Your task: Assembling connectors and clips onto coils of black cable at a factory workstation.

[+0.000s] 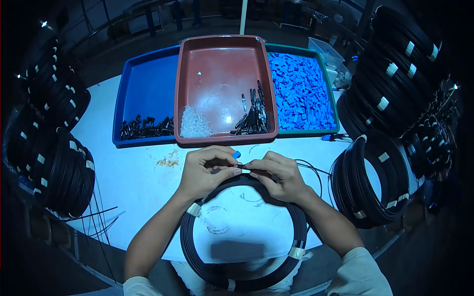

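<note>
Three trays lined up at the back: a blue tray (pixel 145 89), a red-brown tray (pixel 217 64) and a green-rimmed tray (pixel 326 74). One cable coil (pixel 197 246) sits up front, with two hands on it, left hand (pixel 205 172) and right hand (pixel 279 175). The stacked coils on either side and the little parts in the trays are too many to count.

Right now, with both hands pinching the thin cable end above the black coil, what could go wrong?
1. The small blue cap at the left hand fingertips may slip and fall onto the table.
2. The right hand may let the thin cable end spring back.
3. The black coil overhangs the table edge and might slide off.
</note>
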`<state>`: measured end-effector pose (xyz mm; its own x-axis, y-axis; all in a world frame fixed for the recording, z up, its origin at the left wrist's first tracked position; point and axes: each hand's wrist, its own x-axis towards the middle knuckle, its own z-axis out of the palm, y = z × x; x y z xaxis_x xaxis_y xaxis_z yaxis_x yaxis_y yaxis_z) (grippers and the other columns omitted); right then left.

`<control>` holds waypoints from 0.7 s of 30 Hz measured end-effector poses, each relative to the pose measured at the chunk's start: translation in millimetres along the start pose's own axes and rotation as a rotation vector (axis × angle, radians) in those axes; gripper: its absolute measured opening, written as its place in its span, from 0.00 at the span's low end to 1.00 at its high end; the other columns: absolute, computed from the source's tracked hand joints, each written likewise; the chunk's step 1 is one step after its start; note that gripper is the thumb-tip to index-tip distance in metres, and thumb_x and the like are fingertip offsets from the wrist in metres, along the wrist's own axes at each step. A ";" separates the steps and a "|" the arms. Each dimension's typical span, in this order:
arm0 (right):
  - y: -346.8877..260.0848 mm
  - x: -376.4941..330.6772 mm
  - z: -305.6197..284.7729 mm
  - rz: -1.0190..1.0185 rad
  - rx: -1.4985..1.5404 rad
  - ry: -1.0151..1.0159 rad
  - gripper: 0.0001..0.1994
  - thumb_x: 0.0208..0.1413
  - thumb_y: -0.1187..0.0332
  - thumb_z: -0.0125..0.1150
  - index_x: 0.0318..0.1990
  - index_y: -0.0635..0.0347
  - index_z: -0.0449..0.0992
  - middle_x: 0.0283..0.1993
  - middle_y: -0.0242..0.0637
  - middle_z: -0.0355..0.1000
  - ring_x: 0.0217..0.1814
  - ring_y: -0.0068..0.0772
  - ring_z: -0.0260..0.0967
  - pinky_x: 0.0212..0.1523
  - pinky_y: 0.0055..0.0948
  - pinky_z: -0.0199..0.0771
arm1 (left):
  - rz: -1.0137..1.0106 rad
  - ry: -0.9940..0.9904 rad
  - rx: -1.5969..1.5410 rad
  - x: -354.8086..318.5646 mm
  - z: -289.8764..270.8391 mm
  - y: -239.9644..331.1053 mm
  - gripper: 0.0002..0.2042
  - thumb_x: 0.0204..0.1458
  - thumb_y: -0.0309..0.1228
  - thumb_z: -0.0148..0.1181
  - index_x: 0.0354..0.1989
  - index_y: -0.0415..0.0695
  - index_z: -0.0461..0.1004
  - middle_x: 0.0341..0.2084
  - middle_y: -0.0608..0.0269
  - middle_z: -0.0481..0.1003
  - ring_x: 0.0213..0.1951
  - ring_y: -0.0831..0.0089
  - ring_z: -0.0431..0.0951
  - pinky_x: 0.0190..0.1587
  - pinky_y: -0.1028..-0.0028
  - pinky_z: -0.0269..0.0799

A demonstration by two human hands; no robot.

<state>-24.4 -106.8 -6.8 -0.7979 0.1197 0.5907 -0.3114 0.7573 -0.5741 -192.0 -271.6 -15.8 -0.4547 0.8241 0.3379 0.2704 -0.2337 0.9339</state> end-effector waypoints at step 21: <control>-2.4 1.3 -2.8 -0.086 0.014 -0.057 0.16 0.50 0.77 0.68 0.48 0.60 0.79 0.28 0.39 0.69 0.25 0.42 0.70 0.28 0.38 0.71 | -0.003 -0.050 -0.167 3.7 4.5 7.1 0.11 0.44 0.13 0.73 0.36 0.34 0.81 0.45 0.50 0.79 0.45 0.70 0.82 0.51 0.71 0.82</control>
<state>-23.3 -106.7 -3.0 -0.7960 0.0172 0.6051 -0.3871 0.7541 -0.5306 -187.9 -267.9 -8.5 -0.4117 0.8485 0.3326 0.1225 -0.3101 0.9428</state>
